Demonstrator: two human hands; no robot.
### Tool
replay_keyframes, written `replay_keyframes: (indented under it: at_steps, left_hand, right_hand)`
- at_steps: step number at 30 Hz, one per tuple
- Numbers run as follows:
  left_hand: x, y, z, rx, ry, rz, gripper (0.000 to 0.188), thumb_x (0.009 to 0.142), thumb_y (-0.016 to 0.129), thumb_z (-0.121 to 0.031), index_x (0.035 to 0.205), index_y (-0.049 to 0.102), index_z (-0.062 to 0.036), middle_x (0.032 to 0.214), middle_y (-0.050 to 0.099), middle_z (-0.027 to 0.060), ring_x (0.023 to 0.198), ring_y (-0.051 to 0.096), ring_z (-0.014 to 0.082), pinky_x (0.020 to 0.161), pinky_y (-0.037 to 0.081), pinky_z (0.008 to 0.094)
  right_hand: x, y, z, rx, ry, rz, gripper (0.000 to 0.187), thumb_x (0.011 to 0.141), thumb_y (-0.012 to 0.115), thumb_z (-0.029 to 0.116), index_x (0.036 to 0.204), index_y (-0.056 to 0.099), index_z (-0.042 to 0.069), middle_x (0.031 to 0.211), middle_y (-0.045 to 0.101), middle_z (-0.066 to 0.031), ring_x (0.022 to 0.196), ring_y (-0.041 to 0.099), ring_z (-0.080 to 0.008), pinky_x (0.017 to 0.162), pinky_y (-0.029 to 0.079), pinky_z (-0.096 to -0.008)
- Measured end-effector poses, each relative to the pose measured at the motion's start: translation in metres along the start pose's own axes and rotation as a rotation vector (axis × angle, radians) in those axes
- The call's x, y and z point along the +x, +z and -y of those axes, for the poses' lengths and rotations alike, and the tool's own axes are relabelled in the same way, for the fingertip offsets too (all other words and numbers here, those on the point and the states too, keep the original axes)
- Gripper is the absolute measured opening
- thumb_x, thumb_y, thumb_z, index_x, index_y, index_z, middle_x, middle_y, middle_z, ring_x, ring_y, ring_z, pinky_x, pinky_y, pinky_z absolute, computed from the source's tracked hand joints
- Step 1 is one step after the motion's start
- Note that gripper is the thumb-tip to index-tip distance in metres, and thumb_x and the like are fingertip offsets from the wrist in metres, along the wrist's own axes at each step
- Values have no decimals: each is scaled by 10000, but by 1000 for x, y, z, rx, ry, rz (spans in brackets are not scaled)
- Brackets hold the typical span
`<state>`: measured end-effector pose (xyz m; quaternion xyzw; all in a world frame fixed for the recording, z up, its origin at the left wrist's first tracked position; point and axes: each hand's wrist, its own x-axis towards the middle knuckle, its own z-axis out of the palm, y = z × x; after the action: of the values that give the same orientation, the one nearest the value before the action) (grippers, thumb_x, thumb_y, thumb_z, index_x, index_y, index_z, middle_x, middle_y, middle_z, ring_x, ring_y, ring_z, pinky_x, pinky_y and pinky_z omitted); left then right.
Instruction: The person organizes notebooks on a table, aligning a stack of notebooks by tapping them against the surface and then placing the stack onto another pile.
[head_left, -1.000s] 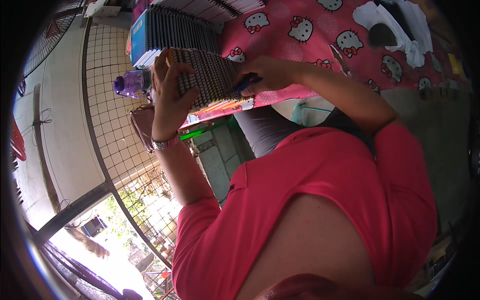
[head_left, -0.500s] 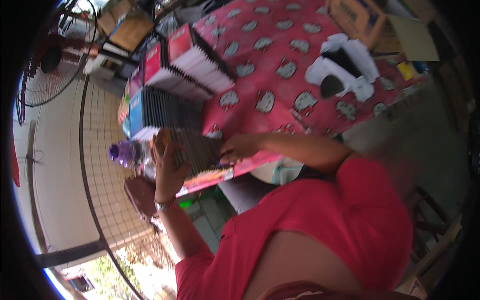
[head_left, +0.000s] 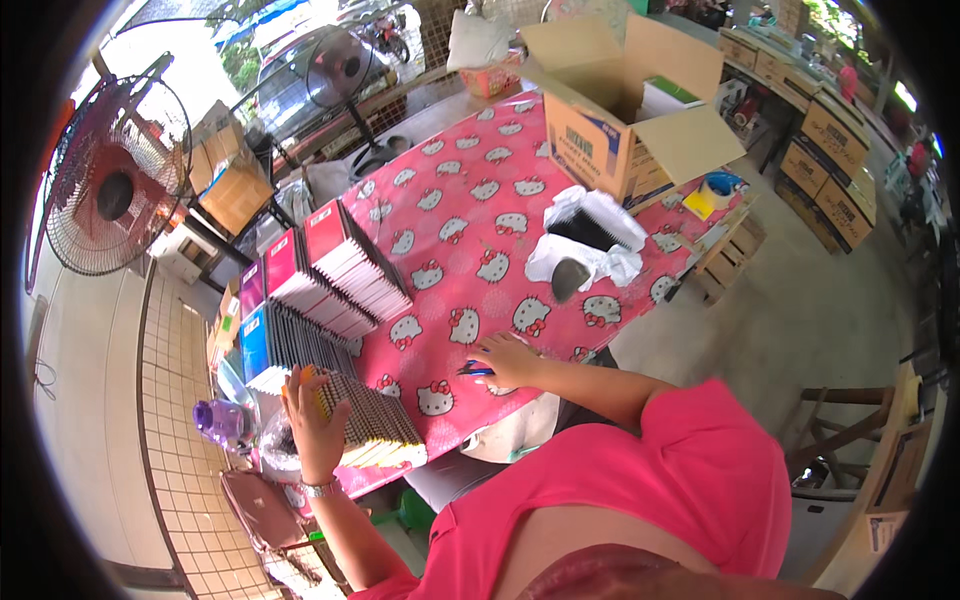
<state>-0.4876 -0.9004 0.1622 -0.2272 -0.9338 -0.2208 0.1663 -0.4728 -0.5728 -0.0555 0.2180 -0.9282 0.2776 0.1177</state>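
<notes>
My left hand is upright with thumb and fingers apart, against the near left end of a row of yellow spiral notebooks. My right hand rests on the pink table near its front edge, closed around a small blue-and-black tool whose exact kind I cannot make out. Behind the yellow row stand blue spiral notebooks. Red-covered spiral notebooks stand in rows further back.
Crumpled white wrapping with black spiral coils lies on the patterned table cover. An open cardboard box and a yellow-and-blue tape roll are behind it. A purple-capped bottle stands at left, near a fan.
My right hand has moved right, away from the yellow notebooks, with the blue-and-black tool in it. My left hand stays beside them. The view has tilted up, showing more of the room.
</notes>
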Motion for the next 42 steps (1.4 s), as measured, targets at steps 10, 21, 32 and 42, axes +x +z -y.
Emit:
replay_keyframes:
  at_steps: [10, 21, 32, 42]
  left_hand:
    - [-8, 9, -17, -149, 14, -550, 89, 875, 539, 7, 948, 588, 24, 1044, 666, 173, 993, 633, 318, 904, 479, 383]
    - [-69, 45, -4, 309, -47, -651, 308, 931, 462, -199, 1163, 596, -47, 1246, 603, 102, 1303, 448, 314, 1141, 68, 575]
    - [-75, 66, 11, 390, 84, -627, 514, 977, 389, -411, 1231, 503, 22, 1253, 533, 185, 1207, 432, 374, 1035, 302, 502]
    - [-75, 72, 16, 424, 75, -661, 546, 979, 362, -442, 1228, 481, 29, 1251, 503, 186, 1200, 426, 369, 1045, 304, 516]
  right_hand:
    - [-34, 2, -20, -209, -15, -71, 597, 798, 647, 374, 1298, 489, 90, 1280, 480, -144, 1241, 434, -320, 1074, 307, -479]
    - [-14, -7, -13, -182, 20, -25, 555, 708, 727, 325, 1186, 575, 87, 1080, 566, -127, 1017, 519, -316, 898, 417, -456]
    - [66, 2, 90, 694, -300, 184, 533, 739, 751, 242, 1218, 574, 90, 1203, 573, -149, 1137, 546, -320, 981, 451, -394]
    - [72, 23, 84, 670, -347, 165, 516, 720, 768, 208, 1198, 598, 114, 1225, 567, -119, 1161, 533, -302, 994, 447, -405]
